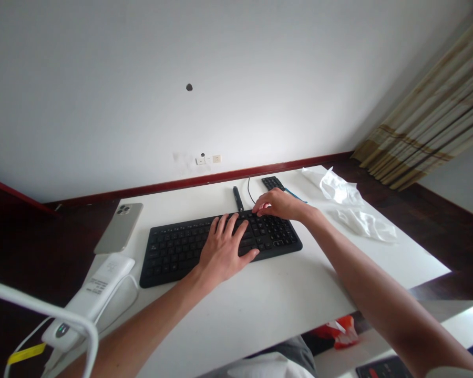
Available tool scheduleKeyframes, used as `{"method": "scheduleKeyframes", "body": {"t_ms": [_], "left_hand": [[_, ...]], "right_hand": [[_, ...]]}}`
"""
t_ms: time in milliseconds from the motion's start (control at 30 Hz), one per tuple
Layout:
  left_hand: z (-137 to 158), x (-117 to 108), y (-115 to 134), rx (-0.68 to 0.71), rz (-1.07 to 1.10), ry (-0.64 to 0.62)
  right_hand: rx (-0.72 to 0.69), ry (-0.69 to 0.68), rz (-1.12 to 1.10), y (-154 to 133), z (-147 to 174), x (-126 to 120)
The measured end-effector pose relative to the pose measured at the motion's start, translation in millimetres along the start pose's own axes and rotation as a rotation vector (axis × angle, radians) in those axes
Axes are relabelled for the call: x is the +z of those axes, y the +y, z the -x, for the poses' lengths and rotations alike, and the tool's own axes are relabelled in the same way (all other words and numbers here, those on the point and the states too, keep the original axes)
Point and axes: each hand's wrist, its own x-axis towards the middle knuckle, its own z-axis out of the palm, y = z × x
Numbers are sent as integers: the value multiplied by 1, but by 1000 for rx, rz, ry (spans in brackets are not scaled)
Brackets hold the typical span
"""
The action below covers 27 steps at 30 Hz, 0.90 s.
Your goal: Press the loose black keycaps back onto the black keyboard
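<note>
A black full-size keyboard (181,249) lies at a slant on the white table. My left hand (223,247) rests on its middle keys with the fingers spread and the thumb at the near edge. My right hand (276,203) is at the far edge, above the number pad side, with its fingers bent and drawn together. What its fingertips grip, if anything, is hidden. Behind the keyboard a thin black cable (249,191) curves down towards my right fingertips. A short black stick-like object (237,198) lies just left of that cable.
A small black keyed pad (273,182) and a blue strip (295,195) lie behind my right hand. Crumpled clear plastic (339,189) is at the right. On the left are a phone (120,228) and a white power strip-like device (90,296) with a white cord.
</note>
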Motion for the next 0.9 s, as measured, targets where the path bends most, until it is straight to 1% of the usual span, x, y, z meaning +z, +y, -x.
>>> {"method": "scheduleKeyframes", "body": {"t_ms": [333,700,900], "left_hand": [[0,0,0,0,-7,-10],[1,-1,0,-7,-7,-24],[0,-1,0,-5,-2,-10]], "right_hand": [[34,11,37,-1,1,-4],[-39,35,62,0,1,0],[-5,18,25,3,1,0]]}}
